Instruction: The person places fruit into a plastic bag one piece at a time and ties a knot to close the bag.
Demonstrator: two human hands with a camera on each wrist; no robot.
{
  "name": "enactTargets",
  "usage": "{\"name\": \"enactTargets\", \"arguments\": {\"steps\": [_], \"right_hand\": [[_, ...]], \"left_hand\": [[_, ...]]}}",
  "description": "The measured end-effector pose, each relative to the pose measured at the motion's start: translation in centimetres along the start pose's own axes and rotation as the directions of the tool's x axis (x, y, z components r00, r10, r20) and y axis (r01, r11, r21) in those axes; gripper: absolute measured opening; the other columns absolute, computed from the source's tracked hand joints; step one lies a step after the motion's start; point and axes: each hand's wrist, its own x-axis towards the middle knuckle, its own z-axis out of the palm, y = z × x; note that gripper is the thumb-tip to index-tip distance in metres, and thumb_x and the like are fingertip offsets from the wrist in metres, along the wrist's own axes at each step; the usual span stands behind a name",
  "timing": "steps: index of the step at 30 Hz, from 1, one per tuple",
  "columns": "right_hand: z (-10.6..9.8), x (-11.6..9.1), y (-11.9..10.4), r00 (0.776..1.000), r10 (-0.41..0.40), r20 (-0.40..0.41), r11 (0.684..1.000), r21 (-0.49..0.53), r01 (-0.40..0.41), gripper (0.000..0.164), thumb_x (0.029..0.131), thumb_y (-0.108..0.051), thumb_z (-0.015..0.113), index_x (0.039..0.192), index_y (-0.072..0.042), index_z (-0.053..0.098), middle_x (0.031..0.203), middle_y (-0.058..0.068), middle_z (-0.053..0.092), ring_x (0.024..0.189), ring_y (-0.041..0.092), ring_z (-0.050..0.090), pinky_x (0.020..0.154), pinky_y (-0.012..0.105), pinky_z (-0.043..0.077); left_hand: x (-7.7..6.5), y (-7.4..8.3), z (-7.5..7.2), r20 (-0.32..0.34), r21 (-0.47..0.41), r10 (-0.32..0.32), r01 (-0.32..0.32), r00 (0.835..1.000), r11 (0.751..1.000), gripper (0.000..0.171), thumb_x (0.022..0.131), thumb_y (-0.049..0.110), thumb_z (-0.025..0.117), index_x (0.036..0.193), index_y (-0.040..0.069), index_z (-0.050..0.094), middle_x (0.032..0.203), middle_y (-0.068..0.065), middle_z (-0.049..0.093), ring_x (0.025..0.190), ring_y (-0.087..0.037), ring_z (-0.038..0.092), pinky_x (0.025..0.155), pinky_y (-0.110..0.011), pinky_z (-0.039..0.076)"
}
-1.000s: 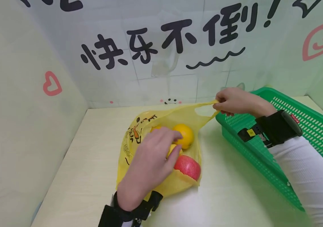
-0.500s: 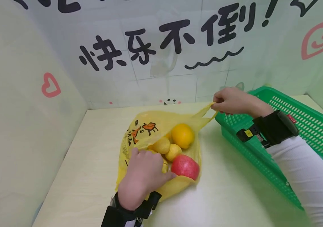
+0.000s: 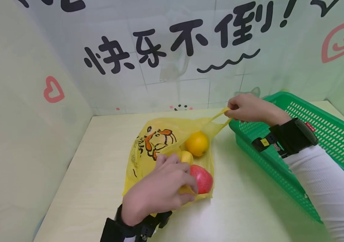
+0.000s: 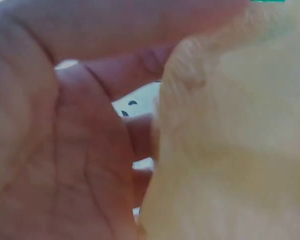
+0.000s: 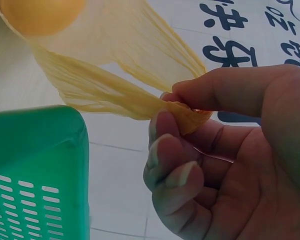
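Observation:
A yellow plastic bag point(image 3: 165, 132) with a printed cartoon lies on the table, its mouth facing right. Inside its mouth show an orange point(image 3: 197, 144), a small yellow fruit point(image 3: 187, 158) and a red apple point(image 3: 202, 179). My right hand point(image 3: 252, 107) pinches the bag's handle and holds it stretched up to the right; in the right wrist view, thumb and fingers close on the bunched handle point(image 5: 125, 95). Over the bag's front, my left hand point(image 3: 162, 185) has loosely bent fingers, with the index fingertip at the apple. Bag film point(image 4: 230, 135) hides its fingertips in the left wrist view.
A green perforated plastic basket point(image 3: 283, 198) stands at the right, just beside the bag and under my right forearm. A pale wall sheet point(image 3: 165, 87) with black lettering rises behind the table point(image 3: 93, 181).
My left hand drew back from the fruit to the bag's near edge, then moved right toward the apple. The bag's upper film sagged lower over the fruit. My right hand stayed nearly still.

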Motion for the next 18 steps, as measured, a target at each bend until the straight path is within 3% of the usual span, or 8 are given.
{"name": "enactTargets", "arguments": {"steps": [2,4,8,10,12,14,16,18], "right_hand": [[0.1,0.0,0.0,1.0,-0.001,0.002,1.0,0.003,0.001,0.02,0.097,-0.019,0.056,0.084,-0.005,0.061,0.074,0.01,0.059,0.061,0.019,0.051,0.059,0.03,0.045],[0.1,0.0,0.0,1.0,-0.005,0.008,1.0,0.009,0.005,0.02,0.097,-0.019,0.056,0.084,-0.004,0.061,0.074,0.011,0.06,0.062,0.019,0.052,0.059,0.03,0.045],[0.2,0.0,0.0,1.0,-0.003,0.015,1.0,0.011,0.003,0.02,0.097,-0.019,0.056,0.085,-0.004,0.061,0.074,0.01,0.06,0.062,0.02,0.052,0.059,0.03,0.046],[0.1,0.0,0.1,1.0,-0.003,0.016,1.0,0.01,0.003,0.019,0.097,-0.018,0.056,0.086,-0.004,0.062,0.074,0.01,0.06,0.062,0.02,0.052,0.06,0.03,0.046],[0.1,0.0,0.1,1.0,-0.003,0.017,1.0,0.005,0.003,0.019,0.097,-0.018,0.056,0.086,-0.004,0.062,0.074,0.01,0.06,0.062,0.02,0.052,0.06,0.03,0.046],[0.1,0.1,0.2,1.0,-0.004,0.018,1.0,-0.001,0.004,0.019,0.097,-0.019,0.056,0.086,-0.004,0.062,0.075,0.01,0.06,0.062,0.02,0.052,0.06,0.03,0.046],[0.1,0.2,0.2,1.0,-0.007,0.02,1.0,-0.005,0.007,0.02,0.097,-0.019,0.056,0.087,-0.003,0.062,0.075,0.01,0.06,0.063,0.019,0.052,0.06,0.03,0.046],[0.1,0.2,0.3,1.0,-0.008,0.022,1.0,-0.006,0.008,0.02,0.097,-0.02,0.056,0.087,-0.004,0.063,0.075,0.009,0.06,0.063,0.019,0.052,0.06,0.03,0.046]], "left_hand": [[-0.2,0.3,0.0,-0.05,0.01,0.028,-0.027,0.998,1.0,0.004,0.087,0.029,0.073,0.086,0.028,0.077,0.083,0.012,0.052,0.092,-0.014,0.036,0.083,-0.039,0.02],[-0.4,0.5,0.0,-0.151,0.04,0.037,-0.031,0.988,0.999,0.007,0.089,0.028,0.071,0.085,0.026,0.077,0.081,0.012,0.05,0.091,-0.014,0.035,0.083,-0.039,0.019],[-1.0,0.1,-0.3,-0.372,0.139,0.033,0.02,0.928,0.99,0.005,0.088,0.02,0.073,0.09,0.023,0.077,0.079,0.012,0.058,0.085,-0.014,0.038,0.082,-0.038,0.023],[-1.4,-0.2,-0.5,-0.419,0.145,0.009,0.058,0.908,0.988,0.01,0.086,0.015,0.074,0.093,0.021,0.076,0.082,0.012,0.065,0.079,-0.013,0.039,0.08,-0.035,0.024],[-1.7,-0.5,-0.8,-0.412,0.126,-0.04,0.101,0.91,0.987,0.011,0.085,0.012,0.074,0.095,0.018,0.076,0.072,0.011,0.064,0.069,-0.011,0.04,0.074,-0.03,0.028],[-1.8,-0.5,-1.0,-0.362,0.084,-0.124,0.164,0.924,0.983,0.013,0.086,0.011,0.072,0.098,0.016,0.075,0.062,0.01,0.058,0.058,-0.009,0.039,0.064,-0.024,0.031],[-1.8,-0.5,-1.1,-0.282,0.054,-0.223,0.248,0.933,0.967,0.013,0.086,0.012,0.071,0.099,0.013,0.074,0.053,0.009,0.047,0.051,-0.01,0.038,0.058,-0.024,0.033],[-1.8,-0.4,-1.1,-0.188,0.059,-0.308,0.324,0.933,0.944,0.006,0.086,0.014,0.069,0.09,0.012,0.073,0.05,0.007,0.04,0.049,-0.012,0.04,0.059,-0.027,0.037]]}}
